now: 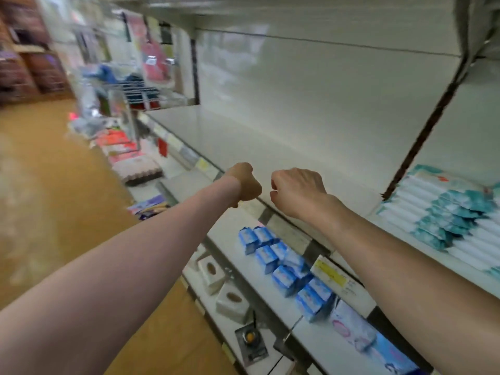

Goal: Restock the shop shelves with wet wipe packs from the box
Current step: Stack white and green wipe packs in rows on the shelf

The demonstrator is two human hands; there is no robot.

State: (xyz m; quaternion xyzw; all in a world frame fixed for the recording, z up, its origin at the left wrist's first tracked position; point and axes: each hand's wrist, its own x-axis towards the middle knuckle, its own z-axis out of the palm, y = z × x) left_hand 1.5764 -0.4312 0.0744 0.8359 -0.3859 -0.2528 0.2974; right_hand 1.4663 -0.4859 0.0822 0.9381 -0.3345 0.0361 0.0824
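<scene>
- The left hand [244, 182] was curled in a fist at the front edge of the bare white metal shelf [243, 136], seemingly holding nothing.
- The right hand [296, 190], just beside it, was curled and empty too. This was likely a pause between placements, and the next move called for fetching packs.
- The box was out of view; teal-and-white plastic wet wipe packs [446, 212] lay stacked at right.

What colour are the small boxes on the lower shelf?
The small boxes are blue and white; head view.
</scene>
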